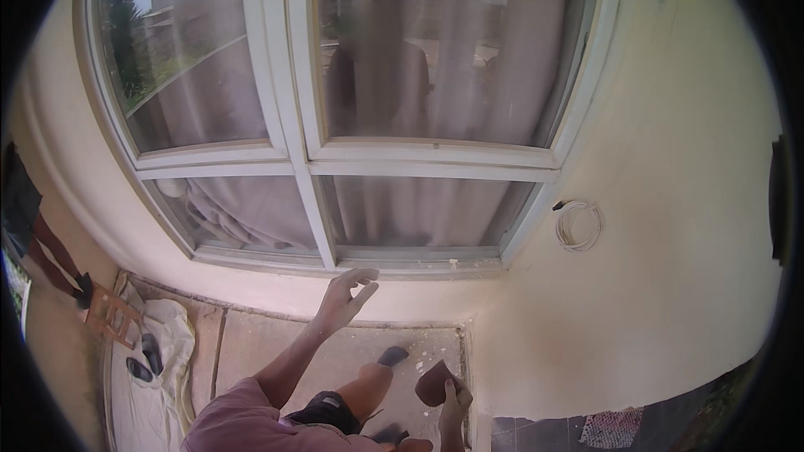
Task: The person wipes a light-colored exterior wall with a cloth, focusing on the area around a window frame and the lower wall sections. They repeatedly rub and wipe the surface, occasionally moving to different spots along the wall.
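Observation:
My left hand (pixel 350 300) is raised just in front of the white window sill (pixel 419 264), thumb and fingers apart and holding nothing; whether a fingertip touches the sill I cannot tell. My right hand (pixel 454 406), lower and to the right, grips a dark brown folded sheet that looks like sandpaper (pixel 435 381). Pale flakes lie on the sill and on the concrete floor (pixel 414 372) by the wall's base. The white-framed window (pixel 301 159) has curtains behind the glass.
Another person's legs (pixel 54 264) are at the far left on a wooden step stool (pixel 113 314). A pale drop cloth (pixel 167 402) with dark shoes (pixel 146 356) lies left. A coiled white cable (pixel 578 226) is on the right wall (pixel 662 268); dark tiles (pixel 536 435) show bottom right.

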`<state>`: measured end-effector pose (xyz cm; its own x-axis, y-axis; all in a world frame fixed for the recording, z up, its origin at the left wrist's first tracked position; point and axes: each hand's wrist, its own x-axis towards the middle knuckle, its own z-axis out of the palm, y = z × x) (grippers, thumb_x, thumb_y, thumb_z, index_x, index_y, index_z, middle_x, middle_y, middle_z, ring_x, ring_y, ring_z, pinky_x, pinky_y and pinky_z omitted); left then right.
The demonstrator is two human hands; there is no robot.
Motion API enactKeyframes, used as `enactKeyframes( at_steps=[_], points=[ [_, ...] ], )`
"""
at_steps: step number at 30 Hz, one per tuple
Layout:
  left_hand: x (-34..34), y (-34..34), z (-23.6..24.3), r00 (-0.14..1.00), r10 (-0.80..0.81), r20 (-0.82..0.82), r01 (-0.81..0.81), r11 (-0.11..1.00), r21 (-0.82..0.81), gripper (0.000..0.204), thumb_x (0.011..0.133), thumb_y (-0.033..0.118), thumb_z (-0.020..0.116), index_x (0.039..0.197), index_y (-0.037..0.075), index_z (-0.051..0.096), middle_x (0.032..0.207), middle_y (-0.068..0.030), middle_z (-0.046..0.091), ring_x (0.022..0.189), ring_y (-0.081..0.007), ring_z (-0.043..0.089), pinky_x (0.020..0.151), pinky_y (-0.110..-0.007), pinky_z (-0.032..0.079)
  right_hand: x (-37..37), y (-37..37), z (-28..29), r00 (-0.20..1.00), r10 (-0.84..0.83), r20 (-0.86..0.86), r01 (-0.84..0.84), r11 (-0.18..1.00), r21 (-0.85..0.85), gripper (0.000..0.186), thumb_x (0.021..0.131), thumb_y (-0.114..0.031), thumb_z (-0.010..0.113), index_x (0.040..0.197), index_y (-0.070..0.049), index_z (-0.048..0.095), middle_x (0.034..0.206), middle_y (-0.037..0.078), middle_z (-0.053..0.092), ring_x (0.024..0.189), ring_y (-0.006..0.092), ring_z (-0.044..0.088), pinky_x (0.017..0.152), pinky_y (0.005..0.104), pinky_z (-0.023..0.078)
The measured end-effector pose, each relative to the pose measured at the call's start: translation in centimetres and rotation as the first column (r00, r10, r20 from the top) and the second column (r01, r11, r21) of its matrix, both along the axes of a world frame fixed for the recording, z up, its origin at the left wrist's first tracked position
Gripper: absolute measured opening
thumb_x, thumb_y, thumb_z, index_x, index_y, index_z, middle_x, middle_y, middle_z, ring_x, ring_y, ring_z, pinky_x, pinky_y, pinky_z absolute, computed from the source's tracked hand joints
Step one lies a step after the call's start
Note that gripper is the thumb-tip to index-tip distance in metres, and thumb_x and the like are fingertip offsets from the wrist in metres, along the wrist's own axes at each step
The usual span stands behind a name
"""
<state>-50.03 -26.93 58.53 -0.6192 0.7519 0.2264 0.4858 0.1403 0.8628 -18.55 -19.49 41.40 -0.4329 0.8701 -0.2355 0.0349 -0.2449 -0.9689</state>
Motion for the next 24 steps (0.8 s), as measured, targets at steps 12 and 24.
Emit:
enactKeyframes(
  at_steps=[12, 24],
  points=[
    [5.1, -31.4, 17.0, 0.817, 0.454, 0.355, -0.565, 0.754, 0.335, 0.028, 0.095, 0.016, 0.06, 0.114, -0.004, 0.061, 0.096, -0.0086, 0.064, 0.092, -0.0139, 0.059, 0.082, -0.028, 0.047, -11.7, -12.5, 23.5, 0.886, 0.457, -0.074, -0.432, 0.873, 0.225, 0.029, 0.091, -0.015, 0.061, 0.108, 0.008, 0.062, 0.096, 0.01, 0.064, 0.091, 0.0168, 0.059, 0.085, 0.0303, 0.046],
    [21.5, -71.6, -25.8, 0.461, 0.885, 0.061, -0.398, 0.267, -0.878, 0.049, 0.085, 0.037, 0.061, 0.121, 0.003, 0.061, 0.11, -0.0217, 0.066, 0.098, -0.0364, 0.066, 0.088, -0.044, 0.05, -15.5, -28.5, 17.1, 0.858, 0.489, -0.154, -0.502, 0.741, -0.446, 0.034, 0.092, -0.026, 0.057, 0.115, 0.0, 0.058, 0.111, 0.012, 0.063, 0.101, 0.0257, 0.061, 0.087, 0.0389, 0.05]
  ],
)
